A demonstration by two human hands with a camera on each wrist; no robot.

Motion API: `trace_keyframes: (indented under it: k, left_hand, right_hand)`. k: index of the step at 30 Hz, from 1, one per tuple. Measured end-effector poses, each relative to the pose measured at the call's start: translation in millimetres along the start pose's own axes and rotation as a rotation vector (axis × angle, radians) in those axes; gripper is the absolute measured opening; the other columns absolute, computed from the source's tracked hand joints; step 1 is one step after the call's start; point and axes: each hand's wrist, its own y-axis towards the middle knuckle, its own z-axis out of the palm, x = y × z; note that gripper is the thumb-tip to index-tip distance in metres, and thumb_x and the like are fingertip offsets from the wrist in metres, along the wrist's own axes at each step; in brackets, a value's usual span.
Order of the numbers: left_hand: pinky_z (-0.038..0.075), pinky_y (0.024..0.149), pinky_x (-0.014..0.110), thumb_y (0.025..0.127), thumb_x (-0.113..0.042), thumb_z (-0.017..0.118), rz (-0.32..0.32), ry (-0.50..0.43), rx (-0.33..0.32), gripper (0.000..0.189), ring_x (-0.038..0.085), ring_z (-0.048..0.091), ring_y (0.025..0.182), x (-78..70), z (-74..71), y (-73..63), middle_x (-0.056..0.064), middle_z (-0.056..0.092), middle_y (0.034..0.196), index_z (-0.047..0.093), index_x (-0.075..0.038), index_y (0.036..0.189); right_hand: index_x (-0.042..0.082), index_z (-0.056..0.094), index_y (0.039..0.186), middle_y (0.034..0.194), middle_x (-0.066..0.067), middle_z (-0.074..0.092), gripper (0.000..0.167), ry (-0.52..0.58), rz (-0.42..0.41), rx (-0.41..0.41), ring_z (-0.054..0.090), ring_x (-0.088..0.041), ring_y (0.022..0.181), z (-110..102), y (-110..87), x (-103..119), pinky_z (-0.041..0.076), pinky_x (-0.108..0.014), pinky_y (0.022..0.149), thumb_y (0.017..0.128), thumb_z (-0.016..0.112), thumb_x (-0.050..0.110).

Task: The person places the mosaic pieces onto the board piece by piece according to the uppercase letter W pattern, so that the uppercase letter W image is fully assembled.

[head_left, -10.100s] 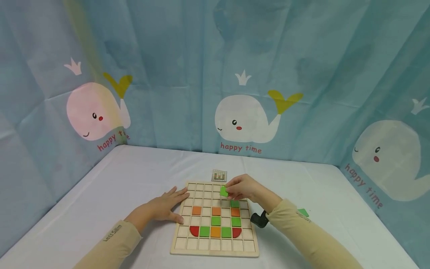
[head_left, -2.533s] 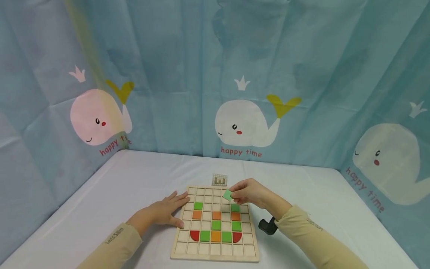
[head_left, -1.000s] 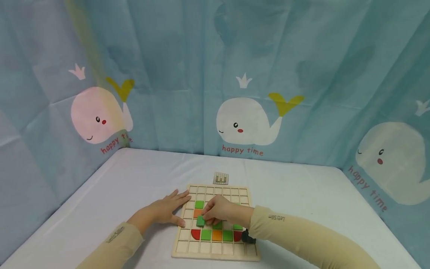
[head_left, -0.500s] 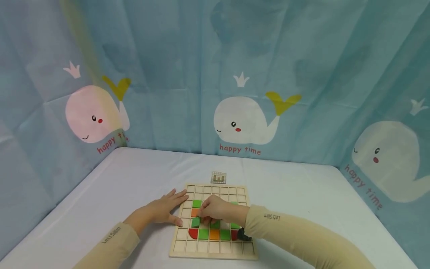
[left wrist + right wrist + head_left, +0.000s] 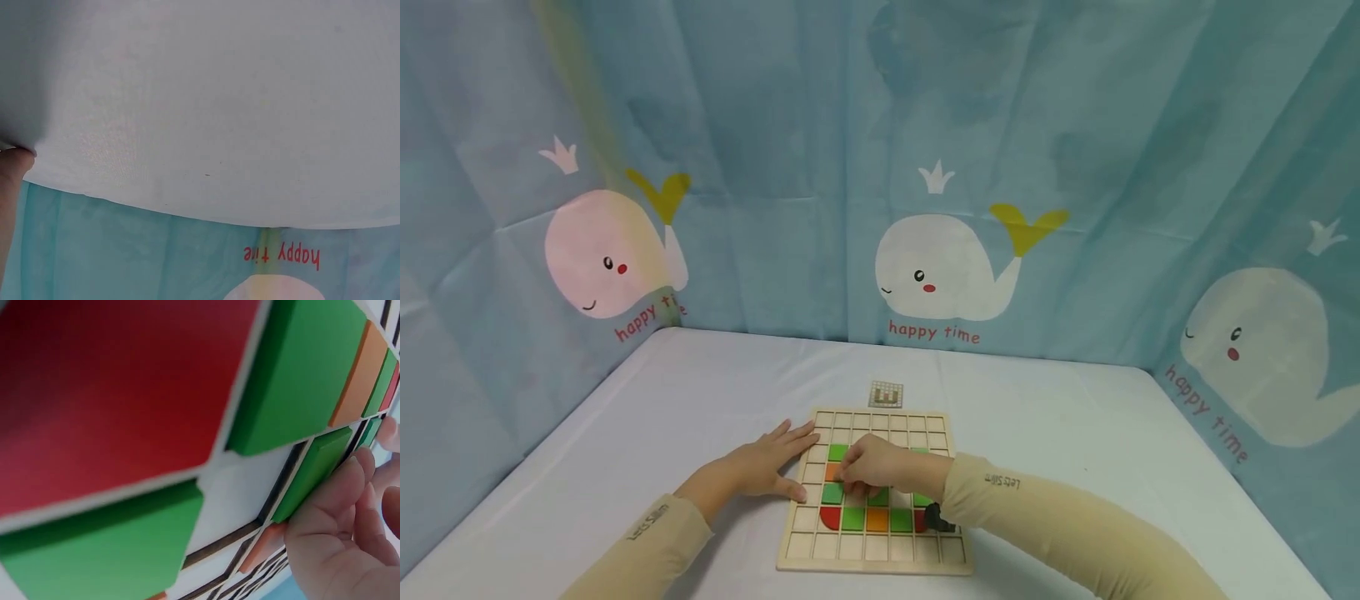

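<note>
A wooden grid board (image 5: 850,547) lies on the white table with several green, orange and red tiles in its cells. My right hand (image 5: 880,463) reaches across it from the right, finger and thumb tips pinching a square green tile (image 5: 832,493) at its right edge. That tile lies low at its cell, between an orange tile (image 5: 832,472) and a red rounded piece (image 5: 830,518). In the right wrist view, the thumb (image 5: 331,494) bends toward the tile's edge. My left hand (image 5: 756,468) rests spread along the board's left edge, its fingertips on the frame.
Behind the board lies a small pattern card (image 5: 886,395) printed with a grid. A black device (image 5: 936,518) sits at the right wrist, over the board's right side. Blue curtains (image 5: 760,250) with whale prints stand behind the table (image 5: 1037,417).
The right hand has moved from the board's far right to the left column with the green tile, which has tipped down flatter. An earlier green tile now lies above the orange one. Left hand stays.
</note>
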Motion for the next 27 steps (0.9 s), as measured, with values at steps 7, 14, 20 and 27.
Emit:
trace_keyframes:
  k: [7,14,20,27]
  left_hand:
    - [0.027,0.100,0.072,0.078,-0.055,0.073,-0.015,0.012,0.008,0.093,0.044,0.015,0.144,-1.8,-1.1,4.8,0.008,0.023,0.160,0.037,-0.010,0.150]
    - [0.033,0.102,0.065,0.078,-0.055,0.072,0.007,0.052,-0.028,0.091,0.041,0.025,0.142,0.6,-3.8,-2.1,0.012,0.032,0.156,0.041,-0.006,0.147]
    - [0.036,0.100,0.063,0.083,-0.050,0.070,0.053,0.215,-0.298,0.078,0.043,0.042,0.130,20.3,-10.0,-46.3,0.019,0.048,0.143,0.049,-0.002,0.141]
    - [0.021,0.104,0.070,0.089,-0.053,0.064,-0.101,0.271,-0.488,0.081,0.047,0.030,0.136,42.8,-28.8,-94.1,0.018,0.038,0.151,0.037,-0.006,0.149]
  right_hand:
    - [-0.002,0.071,0.092,0.075,-0.007,0.067,0.014,0.031,-0.012,-0.014,0.058,-0.014,0.062,-5.2,-2.4,-2.3,0.050,-0.028,0.057,0.095,0.059,0.004]
    - [-0.003,0.066,0.114,0.079,-0.008,0.065,0.023,0.014,-0.118,-0.043,0.055,-0.016,0.058,-49.5,-29.0,-25.1,0.043,-0.027,0.052,0.096,0.058,0.008]
    - [-0.007,0.063,0.115,0.091,-0.010,0.066,0.026,-0.235,-0.203,-0.215,0.060,-0.018,0.072,-114.5,-80.0,-60.2,0.049,-0.031,0.061,0.096,0.058,0.010]
    - [-0.011,0.060,0.119,0.110,-0.024,0.062,0.030,-0.488,-0.208,-0.604,0.060,-0.036,0.095,-176.3,-137.5,-92.0,0.053,-0.045,0.073,0.098,0.058,0.010]
